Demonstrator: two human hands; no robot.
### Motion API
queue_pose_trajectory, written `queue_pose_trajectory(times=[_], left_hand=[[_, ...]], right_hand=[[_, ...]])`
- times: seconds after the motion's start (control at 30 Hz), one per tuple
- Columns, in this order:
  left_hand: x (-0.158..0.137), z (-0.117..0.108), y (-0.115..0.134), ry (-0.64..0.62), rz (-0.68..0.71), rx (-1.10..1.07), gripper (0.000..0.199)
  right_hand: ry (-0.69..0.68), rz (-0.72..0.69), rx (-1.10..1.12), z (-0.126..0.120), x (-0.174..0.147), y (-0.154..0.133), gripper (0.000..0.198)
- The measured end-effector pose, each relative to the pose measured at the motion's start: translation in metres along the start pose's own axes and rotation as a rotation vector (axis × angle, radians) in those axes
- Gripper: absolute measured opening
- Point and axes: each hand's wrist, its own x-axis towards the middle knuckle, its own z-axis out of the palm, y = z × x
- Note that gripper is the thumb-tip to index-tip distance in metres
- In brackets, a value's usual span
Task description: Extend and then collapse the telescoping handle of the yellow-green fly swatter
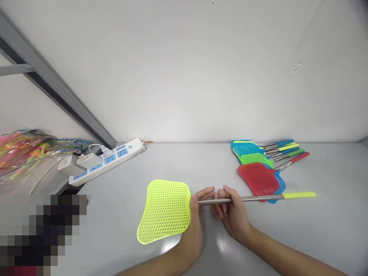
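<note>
A yellow-green fly swatter [164, 211] with a perforated paddle lies sideways in front of me. Its paddle points left, and its metal telescopic rod stretches right to a yellow-green handle grip. My left hand [195, 218] is closed round the neck where the paddle meets the rod, thumb on top. Just to the right, my right hand [231, 209] has its fingers curled about the middle of the rod. Both hands are over the grey tabletop. The handle end extends past my right hand, in front of the red swatter.
Several fly swatters in blue, green and red [258, 179] lie overlapped at the right by the wall. A white power strip [115, 158] with plugged-in adapters is at the left, beside a clear plastic bag [25, 153] of colourful items. A grey metal frame post [63, 84] slants behind.
</note>
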Motion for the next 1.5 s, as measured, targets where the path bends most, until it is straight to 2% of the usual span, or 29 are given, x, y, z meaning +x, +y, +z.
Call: queue_pose_trajectory(times=[0.57,1.07,1.33,1.5], left_hand=[[-0.0026,-0.0017,-0.0044,-0.062,0.061,0.0,0.048],[-0.0056,0.0041,-0.0009,0.017,0.023,0.014,0.047],[-0.0018,0.006,-0.0019,0.014,-0.033,-0.001,0.053],[0.0036,0.0029,-0.0057,-0.046,-0.072,-0.002,0.054]], right_hand=[[-0.142,0.014,-0.19,-0.0046,-0.0018,0.0051,0.051],[-0.178,0.096,-0.28,-0.0015,-0.0046,0.0037,0.056],[-0.168,0.045,-0.282,0.0018,-0.0028,0.0059,0.057],[-0.09,0.031,-0.318,0.0004,-0.0009,0.007,0.054]])
